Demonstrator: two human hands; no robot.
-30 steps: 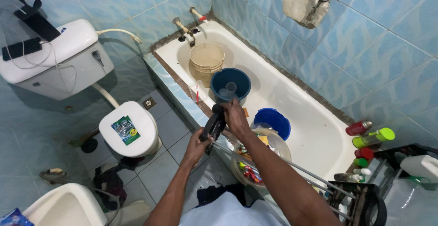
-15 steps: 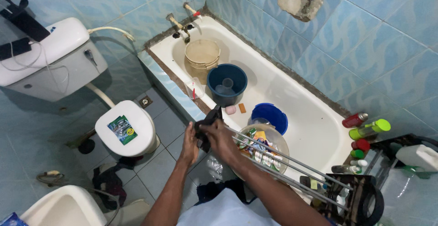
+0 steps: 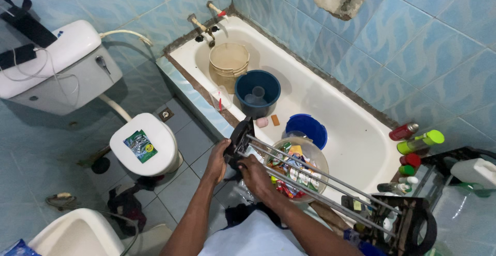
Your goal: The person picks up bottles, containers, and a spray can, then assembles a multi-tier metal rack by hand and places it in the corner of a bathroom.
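The black end of a metal rack [image 3: 315, 181] is gripped by the left hand [image 3: 217, 163] and right hand [image 3: 254, 176] over the bathtub [image 3: 356, 142] edge, above a clear bowl [image 3: 297, 171], its far end not yet set down

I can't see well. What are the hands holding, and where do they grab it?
Both hands, left hand and right hand, grip a metal rod rack by its black end piece, beside the bathtub.
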